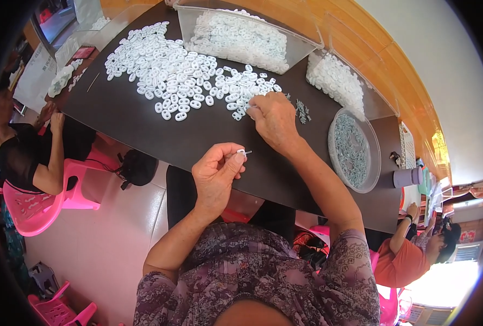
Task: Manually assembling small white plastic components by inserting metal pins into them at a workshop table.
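Note:
My left hand (215,176) is closed over the table's near edge, thumb and forefinger pinching a small white plastic piece (242,152) with a metal screw sticking out of it to the right. My right hand (275,122) reaches to the smaller heap of white two-holed oval plastic pieces (236,87), fingers bent together at its right edge. What those fingertips hold, if anything, is hidden. Just right of that hand lies a little pile of loose screws (302,111). A larger heap of the same white pieces (165,70) spreads over the dark table (127,122) to the left.
Clear plastic bins (301,41) full of white pieces stand along the back. A round tub (332,149) of screws sits at the right, with a purple-lidded container (407,177) beyond it. Other people sit left (21,146) and right (401,258). Pink chairs (35,212) stand on the floor.

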`<act>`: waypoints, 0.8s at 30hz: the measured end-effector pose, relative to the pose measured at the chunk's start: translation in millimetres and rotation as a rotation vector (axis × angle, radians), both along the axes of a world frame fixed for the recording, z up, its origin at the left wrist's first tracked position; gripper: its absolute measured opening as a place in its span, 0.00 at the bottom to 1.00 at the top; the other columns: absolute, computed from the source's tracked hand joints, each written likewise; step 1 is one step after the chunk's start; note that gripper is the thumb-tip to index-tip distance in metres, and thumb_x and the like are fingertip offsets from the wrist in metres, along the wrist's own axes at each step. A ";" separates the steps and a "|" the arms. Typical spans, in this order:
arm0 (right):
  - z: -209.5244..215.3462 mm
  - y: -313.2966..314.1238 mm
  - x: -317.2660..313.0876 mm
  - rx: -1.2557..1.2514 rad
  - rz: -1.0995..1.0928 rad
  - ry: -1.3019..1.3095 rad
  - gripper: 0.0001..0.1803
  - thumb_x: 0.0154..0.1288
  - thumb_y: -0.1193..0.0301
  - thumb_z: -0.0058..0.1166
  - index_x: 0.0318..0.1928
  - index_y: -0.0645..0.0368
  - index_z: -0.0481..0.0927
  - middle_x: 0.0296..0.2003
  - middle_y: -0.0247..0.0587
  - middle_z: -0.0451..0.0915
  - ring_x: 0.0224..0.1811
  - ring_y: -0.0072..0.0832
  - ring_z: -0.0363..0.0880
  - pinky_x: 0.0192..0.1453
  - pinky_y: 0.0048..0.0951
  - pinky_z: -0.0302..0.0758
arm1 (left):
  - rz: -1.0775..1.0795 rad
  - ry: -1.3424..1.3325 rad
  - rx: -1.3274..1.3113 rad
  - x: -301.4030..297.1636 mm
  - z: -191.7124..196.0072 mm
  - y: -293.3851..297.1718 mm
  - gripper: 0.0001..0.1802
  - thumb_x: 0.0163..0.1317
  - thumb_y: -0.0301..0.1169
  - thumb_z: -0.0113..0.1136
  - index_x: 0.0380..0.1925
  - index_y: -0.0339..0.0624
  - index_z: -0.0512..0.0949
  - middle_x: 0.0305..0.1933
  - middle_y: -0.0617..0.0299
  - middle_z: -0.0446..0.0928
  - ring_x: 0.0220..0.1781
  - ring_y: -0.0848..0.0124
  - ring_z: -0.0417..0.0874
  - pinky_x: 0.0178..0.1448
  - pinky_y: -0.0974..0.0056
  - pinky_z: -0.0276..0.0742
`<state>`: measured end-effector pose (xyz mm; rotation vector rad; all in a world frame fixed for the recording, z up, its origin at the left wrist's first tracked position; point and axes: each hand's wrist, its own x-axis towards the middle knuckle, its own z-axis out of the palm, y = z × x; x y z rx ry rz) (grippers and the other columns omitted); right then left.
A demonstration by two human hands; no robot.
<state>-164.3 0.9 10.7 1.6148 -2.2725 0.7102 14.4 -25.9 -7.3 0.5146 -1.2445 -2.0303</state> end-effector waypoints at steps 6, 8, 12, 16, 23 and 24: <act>-2.2 -3.2 1.6 -0.031 0.041 0.054 0.05 0.47 0.75 0.59 0.27 0.58 0.77 0.23 0.42 0.72 0.31 0.40 0.71 0.34 0.40 0.68 | 0.005 0.028 0.015 -0.1 -1.5 0.7 0.08 0.60 0.26 0.58 0.37 0.32 0.76 0.31 0.59 0.78 0.27 0.78 0.76 0.30 0.75 0.72; 1.4 -1.9 4.3 -0.037 0.050 0.040 0.05 0.47 0.75 0.59 0.26 0.58 0.76 0.23 0.43 0.72 0.31 0.42 0.71 0.34 0.40 0.68 | 0.010 0.034 0.018 0.2 -1.9 0.6 0.08 0.60 0.26 0.58 0.37 0.32 0.76 0.31 0.59 0.78 0.27 0.78 0.76 0.30 0.75 0.72; 5.5 7.7 2.8 -0.094 0.101 -0.017 0.06 0.48 0.76 0.60 0.28 0.60 0.77 0.22 0.38 0.75 0.29 0.33 0.73 0.33 0.31 0.68 | 0.018 0.036 0.028 0.1 -1.8 0.8 0.08 0.61 0.26 0.58 0.37 0.32 0.76 0.30 0.59 0.78 0.26 0.78 0.76 0.30 0.75 0.72; 16.1 30.4 8.2 -0.084 0.059 -0.815 0.07 0.52 0.77 0.60 0.33 0.62 0.79 0.25 0.30 0.77 0.30 0.19 0.73 0.33 0.21 0.67 | 0.036 0.051 0.033 -0.8 -0.8 0.1 0.08 0.61 0.26 0.58 0.38 0.32 0.76 0.30 0.60 0.77 0.26 0.78 0.75 0.29 0.75 0.72; 23.9 62.3 23.6 -0.137 0.148 -1.265 0.09 0.57 0.77 0.58 0.40 0.63 0.82 0.31 0.30 0.80 0.31 0.13 0.72 0.34 0.16 0.67 | 0.023 0.045 0.025 -0.5 7.2 4.0 0.09 0.62 0.23 0.55 0.42 0.33 0.76 0.31 0.64 0.75 0.27 0.81 0.73 0.30 0.77 0.70; 25.1 64.6 26.1 -0.148 0.148 -1.327 0.09 0.57 0.76 0.58 0.40 0.63 0.82 0.30 0.30 0.80 0.31 0.13 0.73 0.34 0.16 0.67 | 0.010 0.042 0.024 0.2 7.3 4.1 0.09 0.62 0.23 0.55 0.42 0.33 0.76 0.31 0.64 0.76 0.28 0.81 0.73 0.30 0.77 0.70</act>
